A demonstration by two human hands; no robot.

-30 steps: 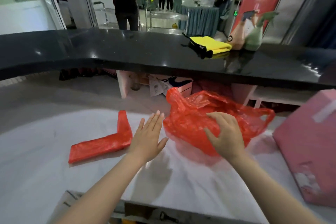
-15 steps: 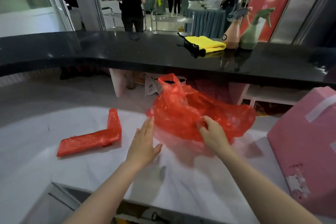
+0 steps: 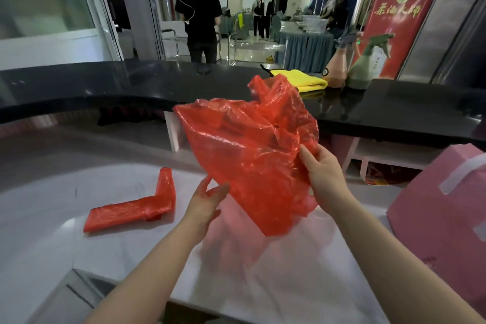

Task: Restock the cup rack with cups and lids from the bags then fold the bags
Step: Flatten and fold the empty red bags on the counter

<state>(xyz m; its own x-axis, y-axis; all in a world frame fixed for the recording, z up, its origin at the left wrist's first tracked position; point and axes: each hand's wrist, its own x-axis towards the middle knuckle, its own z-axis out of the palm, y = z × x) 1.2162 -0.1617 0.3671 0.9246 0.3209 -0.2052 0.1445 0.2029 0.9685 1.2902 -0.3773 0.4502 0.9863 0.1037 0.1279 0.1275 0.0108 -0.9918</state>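
Observation:
A crumpled red plastic bag [image 3: 249, 150] hangs in the air above the white counter [image 3: 65, 231]. My right hand [image 3: 324, 172] grips its right edge, thumb and fingers curled round the plastic. My left hand [image 3: 206, 204] is just under the bag's lower left edge, fingers relaxed, fingertips touching or nearly touching the plastic. A second red bag [image 3: 136, 206], folded into a flat L-shaped strip, lies on the counter to the left. No cups, lids or cup rack are in view.
A pink box [image 3: 444, 221] sits on the counter at the right. Behind runs a raised black bar top [image 3: 105, 87] with a yellow cloth [image 3: 302, 80] and two spray bottles [image 3: 368, 66]. A person in black [image 3: 200, 18] stands beyond it.
My right hand has lifted the loose red bag off the counter into the air. My left hand moved up under its lower edge. The folded bag has not moved.

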